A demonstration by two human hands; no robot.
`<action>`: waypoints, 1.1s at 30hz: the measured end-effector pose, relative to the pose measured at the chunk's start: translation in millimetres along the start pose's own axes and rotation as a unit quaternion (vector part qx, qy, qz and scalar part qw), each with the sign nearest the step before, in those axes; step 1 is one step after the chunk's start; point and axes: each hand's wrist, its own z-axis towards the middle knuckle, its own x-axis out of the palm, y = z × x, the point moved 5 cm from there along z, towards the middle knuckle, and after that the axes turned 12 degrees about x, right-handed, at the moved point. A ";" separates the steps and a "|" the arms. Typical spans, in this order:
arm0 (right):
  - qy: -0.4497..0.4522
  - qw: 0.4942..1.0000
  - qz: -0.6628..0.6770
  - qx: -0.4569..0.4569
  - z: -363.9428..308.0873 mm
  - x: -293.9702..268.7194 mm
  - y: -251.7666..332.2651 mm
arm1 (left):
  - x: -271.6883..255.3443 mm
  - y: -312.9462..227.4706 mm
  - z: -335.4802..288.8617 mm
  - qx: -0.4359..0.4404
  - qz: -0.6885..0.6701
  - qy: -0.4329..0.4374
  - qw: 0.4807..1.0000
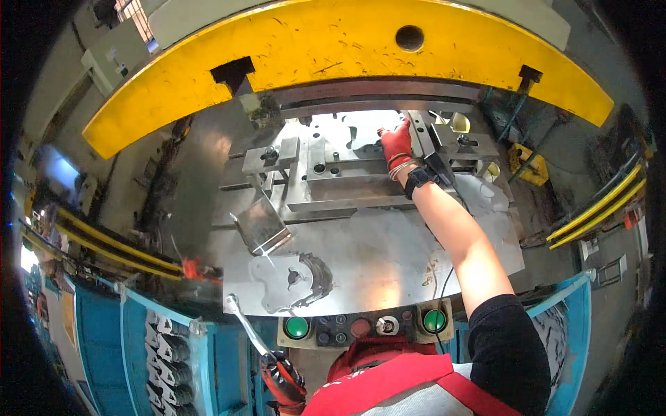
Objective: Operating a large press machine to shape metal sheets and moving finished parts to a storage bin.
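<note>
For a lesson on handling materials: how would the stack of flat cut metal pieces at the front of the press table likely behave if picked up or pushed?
The metal pieces look thin and flat, so probably stiff and heavy for their size. Their shiny faces suggest they would slide over the table and each other. The cut outlines may be sharp; the right hand wears a glove.

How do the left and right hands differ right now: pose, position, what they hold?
The right hand is stretched far forward onto the flat metal blank in the press die; the left hand stays low, near the body. The right hand presses on the blank with no tool; the left hand grips a wrench by its handle. The right hand shows fully; the left hand is partly cut off at the picture's lower edge. Both wear red gloves.
</note>
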 end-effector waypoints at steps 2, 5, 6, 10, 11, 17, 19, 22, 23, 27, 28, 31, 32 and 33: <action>-0.009 0.994 -0.112 -0.011 -4.2 -1.5 13.0 | -4.0 -4.7 -2.3 0.088 0.030 -0.031 0.995; -0.043 0.959 -0.275 -0.054 6.2 -23.0 20.4 | -71.3 40.5 33.1 0.177 0.179 0.006 0.968; 0.001 0.939 -0.333 -0.082 -1.0 -21.7 26.5 | -29.6 10.3 19.2 0.087 -0.092 -0.045 0.991; -0.020 0.944 -0.214 -0.249 -33.7 -58.7 20.1 | -15.6 -19.6 31.0 0.464 0.293 0.102 0.830; 0.064 0.954 -0.143 -0.255 -54.2 -77.8 25.2 | -19.1 -16.0 35.8 0.465 0.291 0.106 0.829; 0.049 0.993 0.098 0.034 -159.1 -225.9 -89.5 | -119.8 98.5 90.6 0.002 0.078 -0.094 0.992; -0.098 0.995 0.008 0.014 -186.9 -291.1 -127.2 | -170.9 156.4 112.3 -0.021 0.160 -0.104 0.981; -0.172 0.980 -0.032 0.091 -224.5 -378.6 -235.0 | -136.7 161.6 111.1 0.025 0.291 0.024 0.956; -0.203 0.967 -0.063 0.143 -244.4 -396.3 -276.2 | -117.0 157.8 109.0 0.073 0.326 0.066 0.940; 0.133 0.933 -0.237 0.235 -309.6 -389.9 -391.2 | -50.1 139.3 94.5 -0.118 0.198 -0.042 0.972; 0.127 0.890 0.068 0.432 -323.9 -352.3 -355.2 | -43.5 126.9 87.5 -0.171 0.214 -0.065 0.960; 0.093 0.935 -0.023 0.342 -322.7 -315.3 -310.0 | -62.4 154.8 118.9 -0.116 0.215 0.021 0.969; 0.076 0.934 0.014 0.348 -321.7 -315.9 -318.6 | -68.6 166.3 126.7 -0.115 0.217 0.023 0.969; 0.075 0.934 0.016 0.349 -321.3 -315.8 -326.4 | -70.5 179.4 132.0 -0.137 0.062 0.015 0.989</action>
